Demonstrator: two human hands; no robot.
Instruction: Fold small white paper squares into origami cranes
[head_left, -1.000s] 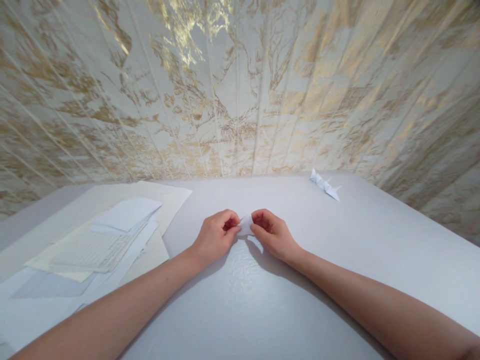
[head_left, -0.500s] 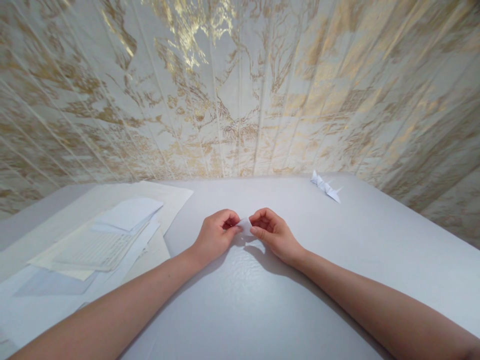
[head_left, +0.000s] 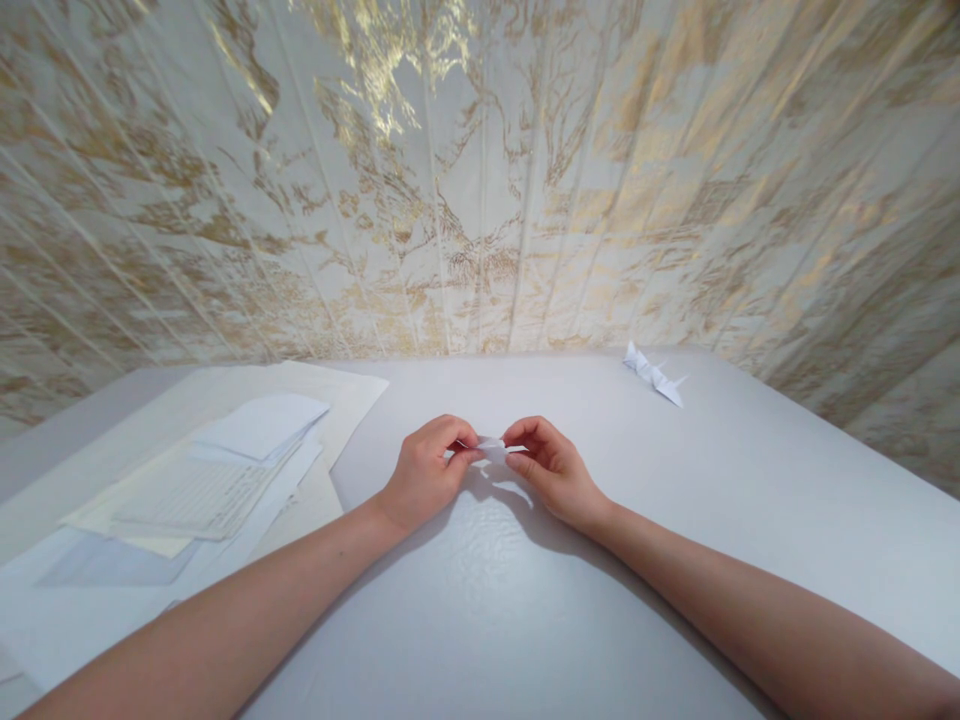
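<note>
A small folded white paper (head_left: 493,450) is held up between both hands, a little above the white table (head_left: 480,620). My left hand (head_left: 437,465) pinches its left end between thumb and forefinger. At the right end, the fingertips and thumb of my right hand (head_left: 551,470) close on the paper. Thin flaps of the paper stand slightly apart near the right fingertips. The finer folds are too small to make out.
Several sheets and folded papers (head_left: 255,425) overlap on the left of the table, one with printed lines. Small folded white paper figures (head_left: 652,375) stand in a row at the back right. A gold-patterned curtain (head_left: 480,200) hangs behind the table's far edge.
The small paper has tilted between my fingers, and its flaps now show apart at the right. Both hands have stayed in nearly the same place.
</note>
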